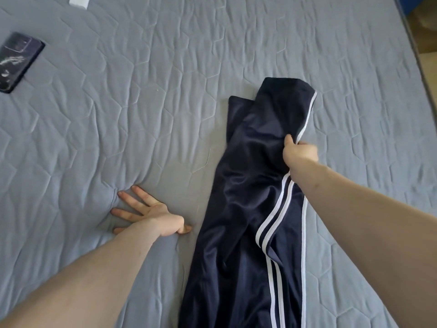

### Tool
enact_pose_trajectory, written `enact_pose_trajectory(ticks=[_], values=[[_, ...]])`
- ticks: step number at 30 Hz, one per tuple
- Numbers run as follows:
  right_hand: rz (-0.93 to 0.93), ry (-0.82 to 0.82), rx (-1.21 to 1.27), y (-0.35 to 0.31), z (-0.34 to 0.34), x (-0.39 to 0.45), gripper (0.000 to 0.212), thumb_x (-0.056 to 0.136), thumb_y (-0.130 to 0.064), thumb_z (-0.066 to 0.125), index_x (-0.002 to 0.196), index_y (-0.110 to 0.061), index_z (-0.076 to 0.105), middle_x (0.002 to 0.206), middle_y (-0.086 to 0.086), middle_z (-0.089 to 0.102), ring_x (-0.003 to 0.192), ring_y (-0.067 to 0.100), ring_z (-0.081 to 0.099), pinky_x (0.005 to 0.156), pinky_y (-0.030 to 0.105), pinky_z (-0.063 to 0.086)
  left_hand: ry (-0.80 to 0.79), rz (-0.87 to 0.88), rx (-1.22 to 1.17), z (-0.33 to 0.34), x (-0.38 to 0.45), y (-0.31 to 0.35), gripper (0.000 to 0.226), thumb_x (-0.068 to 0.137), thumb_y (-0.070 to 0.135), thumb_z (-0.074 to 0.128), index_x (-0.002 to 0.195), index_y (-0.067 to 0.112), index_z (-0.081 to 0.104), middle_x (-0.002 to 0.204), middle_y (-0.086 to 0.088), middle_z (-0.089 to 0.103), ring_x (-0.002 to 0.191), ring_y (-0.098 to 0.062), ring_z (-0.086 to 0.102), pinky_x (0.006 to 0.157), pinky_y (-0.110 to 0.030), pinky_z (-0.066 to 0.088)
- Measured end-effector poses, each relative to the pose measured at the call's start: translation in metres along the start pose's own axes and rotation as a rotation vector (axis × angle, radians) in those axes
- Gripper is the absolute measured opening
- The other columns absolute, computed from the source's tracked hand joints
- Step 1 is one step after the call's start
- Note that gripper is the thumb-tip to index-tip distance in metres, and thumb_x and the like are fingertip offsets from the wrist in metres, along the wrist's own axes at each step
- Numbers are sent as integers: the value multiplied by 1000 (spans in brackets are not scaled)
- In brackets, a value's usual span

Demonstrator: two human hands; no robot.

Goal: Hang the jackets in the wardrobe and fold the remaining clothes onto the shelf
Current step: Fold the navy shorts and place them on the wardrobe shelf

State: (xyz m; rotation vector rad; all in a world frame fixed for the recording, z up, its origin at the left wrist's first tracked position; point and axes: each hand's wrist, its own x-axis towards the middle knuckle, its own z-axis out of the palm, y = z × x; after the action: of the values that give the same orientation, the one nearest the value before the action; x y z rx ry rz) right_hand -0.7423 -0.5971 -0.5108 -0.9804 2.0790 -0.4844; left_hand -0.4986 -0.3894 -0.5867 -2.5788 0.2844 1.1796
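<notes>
Dark navy track pants with white side stripes lie lengthwise on the grey-blue quilted bed, running from the near edge to the middle. Their far end is folded back over itself. My right hand grips the striped right edge of the pants near that fold, fingers curled into the cloth. My left hand lies flat on the quilt to the left of the pants, fingers spread, apart from the fabric and pressing into the bed.
A dark phone lies on the bed at the far left. A white object shows at the top edge. The bed's right edge runs down the far right, with wooden floor beyond it.
</notes>
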Motion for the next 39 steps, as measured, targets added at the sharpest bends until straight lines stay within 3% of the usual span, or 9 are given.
enact_pose_trajectory(ticks=[6,10,14,18,23,30,33,36,39], values=[[-270,79,-41,19,-18,-31,82,86,-59,65,154,-23,34,153,-4,40,139,17,43,106,33,39,-20,36,2,-1,2,-2,200,6,56,95,120,14,-64,131,-17,-68,86,-58,-66,107,-80,1],[-518,138,-127,88,-39,-99,50,82,-43,75,126,-33,53,122,-11,49,118,14,50,98,33,43,-25,95,-17,-3,-1,-6,197,10,58,95,114,15,-67,126,-17,-70,97,-60,-63,107,-80,-1],[-154,-134,-137,152,-45,-157,47,74,-63,76,103,-32,56,88,-17,65,86,3,64,68,22,45,46,163,-15,-8,-18,-15,191,24,63,95,110,15,-68,128,-16,-69,141,-57,-33,111,-78,2],[-200,-148,-178,189,-57,-169,29,91,-40,65,75,-16,62,64,-8,63,62,9,59,55,24,44,117,316,56,-3,-35,-45,173,42,85,79,144,22,-45,154,-7,-49,147,-46,-30,116,-70,-3],[95,-45,-156,205,-97,-167,20,93,-29,60,100,-14,72,80,-1,67,76,23,61,68,28,46,142,503,88,19,-49,-106,127,78,82,58,158,24,-22,165,-3,-32,154,-30,-23,123,-46,-11],[81,-213,-296,250,-121,-248,57,91,-58,61,132,-19,55,121,-5,64,94,14,63,80,28,47,141,678,-299,85,-137,-213,71,88,36,74,149,15,44,154,-6,40,142,-27,37,119,-39,28],[162,-354,-370,287,-125,-298,77,82,-59,72,138,-16,44,124,-3,57,103,21,66,87,35,54,-34,598,-364,116,-177,-259,56,87,34,76,135,14,56,129,-5,59,119,-25,56,105,-38,43],[319,-462,-426,325,-132,-344,62,88,-47,72,133,-12,46,115,0,61,92,19,65,80,31,51,-323,425,-314,146,-211,-301,32,87,48,72,105,26,58,101,9,66,101,-19,64,85,-36,47],[410,-497,-363,362,-138,-384,41,98,-33,63,131,-9,57,124,8,68,113,29,65,97,37,52,-472,366,-167,174,-234,-335,39,84,51,73,112,33,54,112,14,66,110,-17,64,89,-31,49]])
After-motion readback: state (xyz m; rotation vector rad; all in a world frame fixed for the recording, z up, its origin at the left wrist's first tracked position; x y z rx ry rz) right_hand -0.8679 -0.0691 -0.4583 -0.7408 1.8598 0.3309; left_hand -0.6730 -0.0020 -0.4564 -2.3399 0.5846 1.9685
